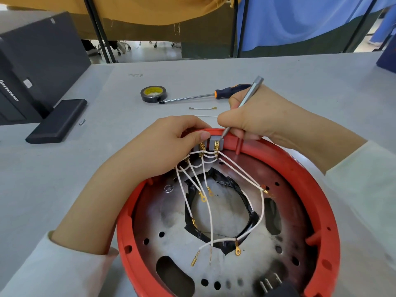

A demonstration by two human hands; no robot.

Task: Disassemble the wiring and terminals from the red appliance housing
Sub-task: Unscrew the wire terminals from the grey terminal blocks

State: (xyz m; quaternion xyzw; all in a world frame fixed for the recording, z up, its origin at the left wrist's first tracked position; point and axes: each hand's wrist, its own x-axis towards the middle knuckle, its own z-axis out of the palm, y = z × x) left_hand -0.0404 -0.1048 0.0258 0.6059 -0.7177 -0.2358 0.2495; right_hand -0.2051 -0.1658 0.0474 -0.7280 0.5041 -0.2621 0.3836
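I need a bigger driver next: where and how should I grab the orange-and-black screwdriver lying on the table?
Grip the screwdriver by its thick orange-and-black handle, the right-hand end, coming from above with fingers across it. It lies flat, its thin shaft pointing left toward the tape roll. The right hand, nearest it, already holds a slim metal tool.

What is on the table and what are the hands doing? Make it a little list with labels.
Housing: red appliance housing, open, white wires inside
Left hand: grips the housing rim by the grey terminal block
Right hand: holds a thin silver tool, tip at the block
Behind: tape roll, screwdriver
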